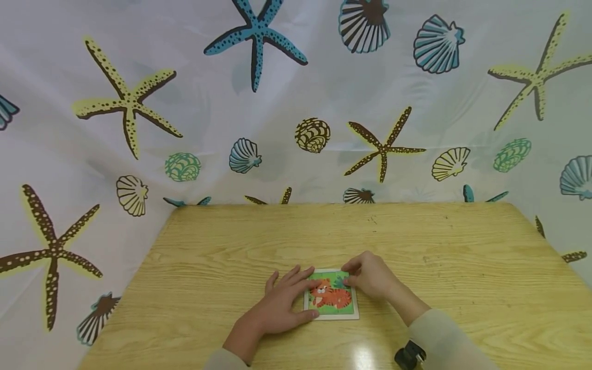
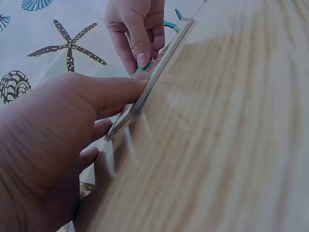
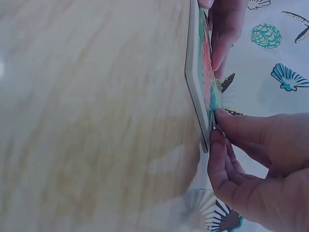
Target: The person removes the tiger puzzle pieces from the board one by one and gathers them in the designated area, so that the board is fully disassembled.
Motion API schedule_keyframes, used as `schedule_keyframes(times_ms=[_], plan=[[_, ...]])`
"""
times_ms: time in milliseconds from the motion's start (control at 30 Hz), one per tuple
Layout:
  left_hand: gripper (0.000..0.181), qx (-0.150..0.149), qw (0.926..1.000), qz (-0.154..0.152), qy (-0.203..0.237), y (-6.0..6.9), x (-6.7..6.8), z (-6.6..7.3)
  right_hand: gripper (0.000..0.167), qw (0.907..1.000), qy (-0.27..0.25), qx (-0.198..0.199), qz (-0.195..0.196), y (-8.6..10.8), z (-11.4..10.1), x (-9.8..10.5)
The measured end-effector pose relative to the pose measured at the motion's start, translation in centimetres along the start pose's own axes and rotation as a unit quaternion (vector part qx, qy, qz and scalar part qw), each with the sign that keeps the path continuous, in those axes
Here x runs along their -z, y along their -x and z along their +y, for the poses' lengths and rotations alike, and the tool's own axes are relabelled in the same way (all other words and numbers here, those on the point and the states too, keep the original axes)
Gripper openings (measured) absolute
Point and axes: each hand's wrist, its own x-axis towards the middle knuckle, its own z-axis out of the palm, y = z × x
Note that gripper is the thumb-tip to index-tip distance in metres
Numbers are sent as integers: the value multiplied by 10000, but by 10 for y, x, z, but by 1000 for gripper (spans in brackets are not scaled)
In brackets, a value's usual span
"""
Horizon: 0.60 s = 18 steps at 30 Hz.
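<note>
Right hand (image 1: 373, 277) pinches the tiger puzzle (image 1: 341, 298) at its far right corner, its body lying leftward, toward the left hand (image 1: 282, 307), fingers spread.

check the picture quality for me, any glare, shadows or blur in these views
Head view: a white glare patch on the table near the bottom edge; left wrist view: dimmer, with a dark shadow on the wood beside the left hand; right wrist view: hazy, wood grain soft, with a shadow near the right hand.
</note>
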Motion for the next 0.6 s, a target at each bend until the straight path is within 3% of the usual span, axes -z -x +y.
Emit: schedule_keyframes(times_ms=[233, 600], plan=[[62, -28, 10000, 23, 47, 1, 0, 1, 8, 9999, 51, -6, 111, -2, -2, 4], [64, -14, 9992, -207, -351, 1, 0, 2, 10, 9998, 138, -63, 163, -4, -3, -1]])
